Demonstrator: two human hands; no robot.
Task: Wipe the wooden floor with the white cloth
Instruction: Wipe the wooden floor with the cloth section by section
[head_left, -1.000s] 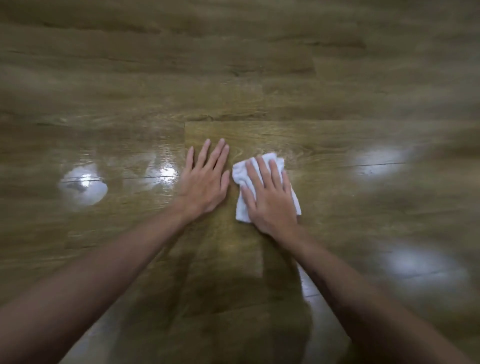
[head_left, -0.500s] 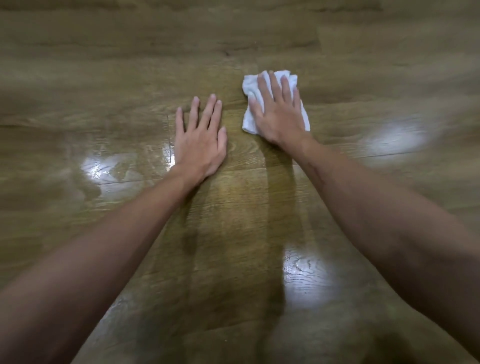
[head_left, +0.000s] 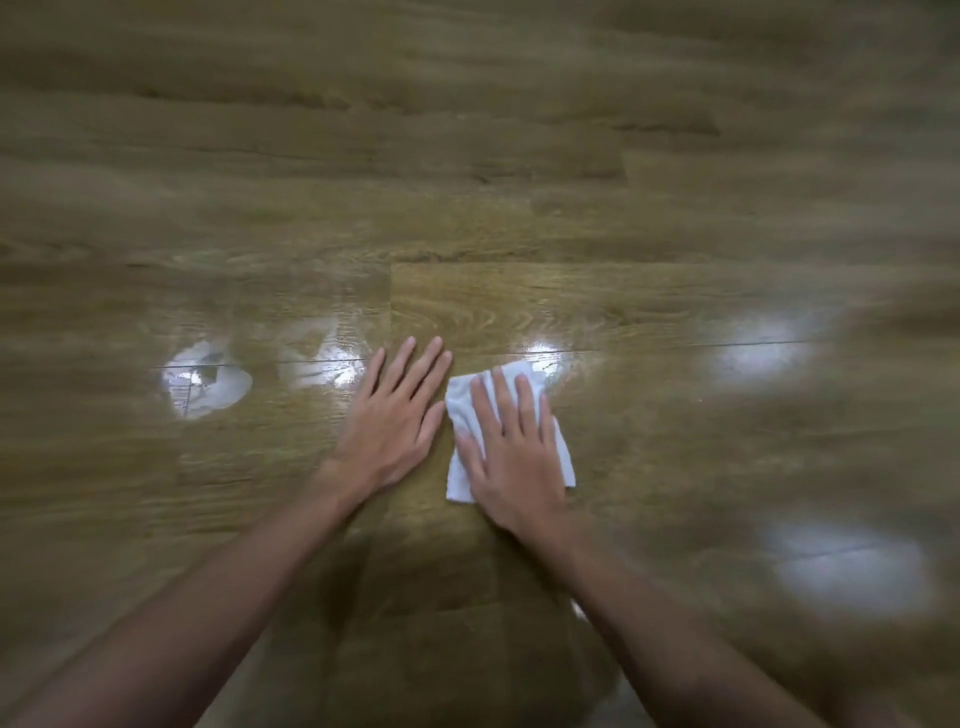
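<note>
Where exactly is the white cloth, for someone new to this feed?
On the glossy brown wooden plank floor, find the two bare hands lying flat mid-frame. The small folded white cloth lies under the right hand; the left hand rests on bare wood. Nothing else is white fabric.

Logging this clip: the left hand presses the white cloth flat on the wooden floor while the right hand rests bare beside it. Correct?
Hands swapped. In the head view the right hand presses the white cloth on the wooden floor; the left hand rests bare beside it.
</note>
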